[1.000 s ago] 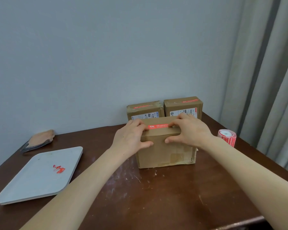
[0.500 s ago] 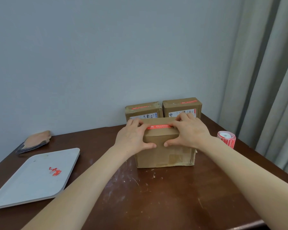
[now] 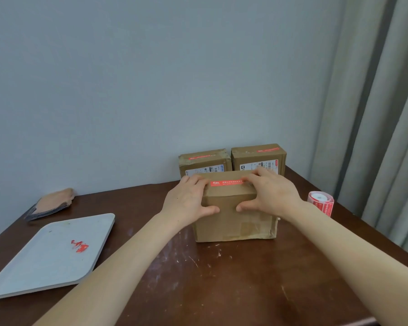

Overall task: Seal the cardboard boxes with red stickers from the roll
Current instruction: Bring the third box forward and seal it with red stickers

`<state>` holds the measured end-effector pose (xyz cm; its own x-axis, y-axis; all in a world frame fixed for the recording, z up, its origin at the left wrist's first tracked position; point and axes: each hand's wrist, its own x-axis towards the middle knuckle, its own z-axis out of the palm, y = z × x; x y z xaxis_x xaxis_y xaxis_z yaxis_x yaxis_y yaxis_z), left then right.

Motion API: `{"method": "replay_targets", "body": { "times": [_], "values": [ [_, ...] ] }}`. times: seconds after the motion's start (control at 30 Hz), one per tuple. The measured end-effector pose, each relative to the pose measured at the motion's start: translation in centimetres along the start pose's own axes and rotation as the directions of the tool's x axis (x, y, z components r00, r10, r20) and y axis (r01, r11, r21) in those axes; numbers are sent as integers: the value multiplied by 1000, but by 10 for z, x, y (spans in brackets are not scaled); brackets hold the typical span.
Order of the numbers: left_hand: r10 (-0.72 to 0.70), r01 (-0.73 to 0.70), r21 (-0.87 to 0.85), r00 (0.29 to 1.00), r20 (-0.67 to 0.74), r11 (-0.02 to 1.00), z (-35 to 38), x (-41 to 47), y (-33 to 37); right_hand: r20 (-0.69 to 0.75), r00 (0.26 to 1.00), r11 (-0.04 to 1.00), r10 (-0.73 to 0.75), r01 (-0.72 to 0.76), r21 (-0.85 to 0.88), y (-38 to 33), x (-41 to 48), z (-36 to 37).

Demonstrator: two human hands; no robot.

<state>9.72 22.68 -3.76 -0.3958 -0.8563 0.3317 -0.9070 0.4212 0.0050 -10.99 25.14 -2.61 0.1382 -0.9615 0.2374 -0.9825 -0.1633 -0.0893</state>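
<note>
Little has moved since the earlier frames: both hands stay on the front box (image 3: 233,222), and only the view has dipped a touch, so the grey tray (image 3: 33,267) sits lower toward the table's (image 3: 222,290) left edge.

The left hand (image 3: 186,201) and the right hand (image 3: 271,194) each clasp the box's top front edge, fingers curled over the top and thumb pressed on the front face. Between the fingertips lies the red sticker (image 3: 226,183), flat along the top of the box near its front edge. Its two ends are hidden under the fingers.

Judging by how things lie, the job looks close to finished. The left rear box (image 3: 204,161) and the right rear box (image 3: 258,155), side by side at the table's back edge, each already carry a red strip on top. The front box, standing just before them, has its strip laid on and is being pressed down. What seems left is to smooth the ends and let go. The sticker roll (image 3: 320,202) stands by the table's right edge, apart from the boxes. Red scraps (image 3: 80,246) lie on the tray.

White print runs along the sticker, with a logo at its left end, too small to read. Both rear boxes show white shipping labels with barcodes, also illegible, as is the print on the roll. No brand can be made out.
</note>
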Motion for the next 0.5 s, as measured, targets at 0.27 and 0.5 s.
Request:
{"method": "replay_targets", "body": {
  "times": [0.27, 0.5],
  "values": [
    [41, -42, -15, 999, -12, 999, 2, -7, -3, -32, 999, 998, 8, -6, 58, 2, -4, 4],
    [49, -49, 14, 999, -22, 999, 2, -7, -2, -16, 1000, 997, 24, -23, 70, 2, -2, 4]
  ]
}}
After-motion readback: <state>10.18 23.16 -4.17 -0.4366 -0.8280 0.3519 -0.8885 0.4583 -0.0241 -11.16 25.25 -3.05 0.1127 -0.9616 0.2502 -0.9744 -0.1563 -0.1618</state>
